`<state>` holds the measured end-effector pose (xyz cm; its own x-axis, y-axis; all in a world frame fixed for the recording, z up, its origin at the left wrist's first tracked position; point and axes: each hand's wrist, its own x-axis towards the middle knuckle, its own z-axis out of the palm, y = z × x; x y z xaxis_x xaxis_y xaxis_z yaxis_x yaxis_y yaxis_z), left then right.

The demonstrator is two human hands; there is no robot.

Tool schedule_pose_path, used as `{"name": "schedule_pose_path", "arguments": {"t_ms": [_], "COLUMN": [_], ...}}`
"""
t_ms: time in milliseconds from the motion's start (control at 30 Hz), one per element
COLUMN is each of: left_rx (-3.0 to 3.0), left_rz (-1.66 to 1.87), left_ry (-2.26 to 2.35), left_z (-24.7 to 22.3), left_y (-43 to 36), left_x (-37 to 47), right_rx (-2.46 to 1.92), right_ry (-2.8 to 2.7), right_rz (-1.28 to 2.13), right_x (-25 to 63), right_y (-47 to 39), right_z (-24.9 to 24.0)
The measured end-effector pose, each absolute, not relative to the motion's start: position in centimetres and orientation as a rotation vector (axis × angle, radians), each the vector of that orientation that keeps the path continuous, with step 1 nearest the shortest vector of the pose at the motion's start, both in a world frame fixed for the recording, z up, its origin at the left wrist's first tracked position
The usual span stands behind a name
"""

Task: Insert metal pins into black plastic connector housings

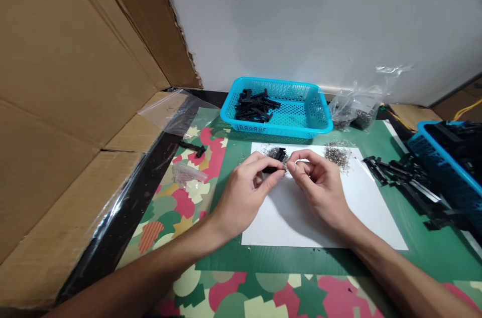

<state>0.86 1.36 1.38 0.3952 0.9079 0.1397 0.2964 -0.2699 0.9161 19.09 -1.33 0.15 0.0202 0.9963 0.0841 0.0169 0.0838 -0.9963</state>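
Observation:
My left hand (250,182) is closed around a black plastic part (279,154), which sticks up past the fingertips above a white sheet of paper (293,222). Close on its right, my right hand (318,180) has thumb and index finger pinched together near the part's end. Whatever sits in that pinch is too small to name. Behind the hands, partly covered by them, lies a heap of tiny metal pieces (269,150). A second heap of small metal pieces (338,156) rests on the paper beyond my right hand.
A blue basket (278,131) at the back holds several black parts (254,106). On the right, loose black parts (410,182) lie beside another blue basket (448,157). Clear plastic bags (357,105) stand at the back right. Cardboard (75,82) walls the left side.

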Motion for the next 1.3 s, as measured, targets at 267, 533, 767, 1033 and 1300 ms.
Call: {"name": "schedule_pose_path", "arguments": {"t_ms": [267, 533, 767, 1033, 1300], "left_rx": [1.832, 1.89, 1.872, 1.896, 2.022], "left_rz": [0.865, 0.841, 0.895, 0.849, 0.76], "left_ry": [1.083, 1.17, 1.079, 1.079, 1.078], "left_z": [1.3, 1.3, 1.9, 2.2, 1.8], "left_y": [1.5, 2.2, 1.6, 1.5, 1.5], "left_x": [0.8, 0.5, 0.4, 0.1, -0.5], "right_rx": [-1.089, -1.166, -1.216, -1.177, -1.119], "right_ry": [-1.165, -1.168, -1.312, -1.416, -1.813], "right_rz": [1.176, 1.1, 0.987, 1.053, 0.636], "right_x": [18.2, 18.5, 18.4, 18.4, 19.3], "right_y": [-1.2, -1.0, -1.7, -1.8, -1.3], "right_z": [0.0, 0.0, 0.3, 0.6, -1.2]}}
